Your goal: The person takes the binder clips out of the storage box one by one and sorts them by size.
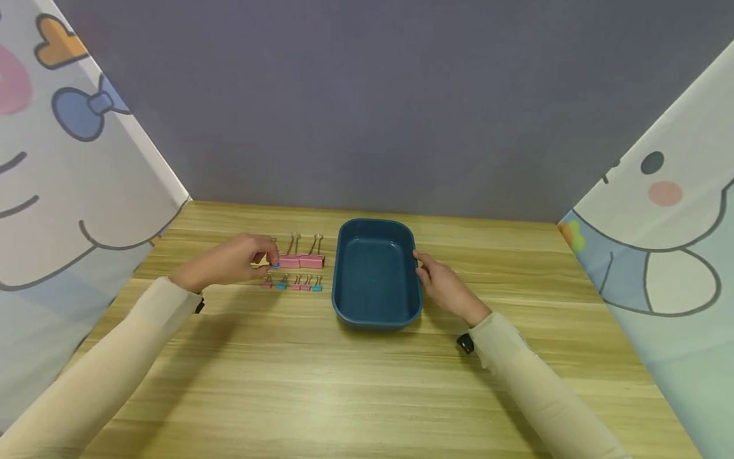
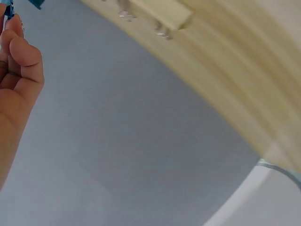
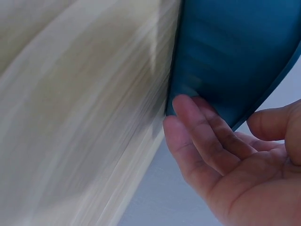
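Note:
My left hand (image 1: 246, 258) is over the left end of the clip rows, thumb and fingertips pinching a small blue binder clip (image 1: 275, 266). The left wrist view catches that blue clip (image 2: 9, 9) at its top left corner, partly cut off. Beside these fingers lie large pink binder clips (image 1: 312, 261) with their metal handles pointing away; the hand partly hides the leftmost. My right hand (image 1: 444, 287) rests against the right side of a deep blue bin (image 1: 375, 325). Its relaxed fingers (image 3: 197, 125) touch the outer wall, and the thumb is at the rim.
In front of the large clips is a row of small clips, pink (image 1: 295, 286) and blue (image 1: 317, 287). Everything stands on a wood-grain table (image 1: 298, 382). A grey panel (image 1: 367, 108) rises behind it, with cartoon-printed sheets (image 1: 676, 236) on both sides.

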{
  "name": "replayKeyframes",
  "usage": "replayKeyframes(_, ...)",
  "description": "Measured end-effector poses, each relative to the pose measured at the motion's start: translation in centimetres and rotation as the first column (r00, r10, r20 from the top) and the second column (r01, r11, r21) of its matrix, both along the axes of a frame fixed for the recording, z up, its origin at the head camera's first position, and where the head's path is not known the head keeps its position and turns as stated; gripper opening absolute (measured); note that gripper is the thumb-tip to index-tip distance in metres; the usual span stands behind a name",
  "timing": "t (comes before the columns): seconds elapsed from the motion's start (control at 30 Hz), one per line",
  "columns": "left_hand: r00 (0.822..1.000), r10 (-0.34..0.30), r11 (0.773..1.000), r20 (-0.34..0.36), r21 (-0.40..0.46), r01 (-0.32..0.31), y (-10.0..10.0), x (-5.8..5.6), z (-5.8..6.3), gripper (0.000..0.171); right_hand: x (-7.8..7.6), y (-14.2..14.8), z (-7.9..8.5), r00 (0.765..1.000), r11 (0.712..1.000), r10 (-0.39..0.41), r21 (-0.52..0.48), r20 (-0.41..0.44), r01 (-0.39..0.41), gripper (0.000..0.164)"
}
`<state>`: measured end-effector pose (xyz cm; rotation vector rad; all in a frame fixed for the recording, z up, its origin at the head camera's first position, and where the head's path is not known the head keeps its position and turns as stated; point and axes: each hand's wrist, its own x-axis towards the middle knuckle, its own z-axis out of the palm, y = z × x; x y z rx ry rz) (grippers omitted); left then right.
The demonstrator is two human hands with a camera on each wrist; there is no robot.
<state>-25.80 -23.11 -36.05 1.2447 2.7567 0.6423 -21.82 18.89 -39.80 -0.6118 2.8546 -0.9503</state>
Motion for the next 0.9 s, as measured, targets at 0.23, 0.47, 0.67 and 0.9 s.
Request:
replayKeyframes(0.23, 0.999, 0.038, 0.999, 0.010, -0.006, -0.038, -2.0, 0.7, -1.5, 0.017, -0.2, -0.2, 0.1, 1.000, 1.000, -0.015, 0.005, 0.020, 0.015, 0.045)
replayKeyframes(0.47, 0.997, 0.070, 0.997, 0.030, -0.016, -0.070, -3.4, 0.8, -3.1, 0.019, -0.3, -0.7, 0.4, 1.000, 0.999, -0.031, 0.030, 0.002, 0.031, 0.044)
replayKeyframes(0.67, 0.987, 0.105, 0.994, 0.124, -0.049, -0.099, -4.2, 0.4, -4.5, 0.018, -0.3, -0.9, 0.5, 0.998, 0.998, -0.063, 0.030, 0.005, 0.062, 0.044)
replayKeyframes(0.9, 0.990, 0.085, 0.994, 0.109, -0.072, -0.077, -4.9, 0.2, -5.5, 0.021, -0.2, -0.7, 0.5, 0.997, 0.998, -0.061, 0.026, 0.040, 0.060, 0.046)
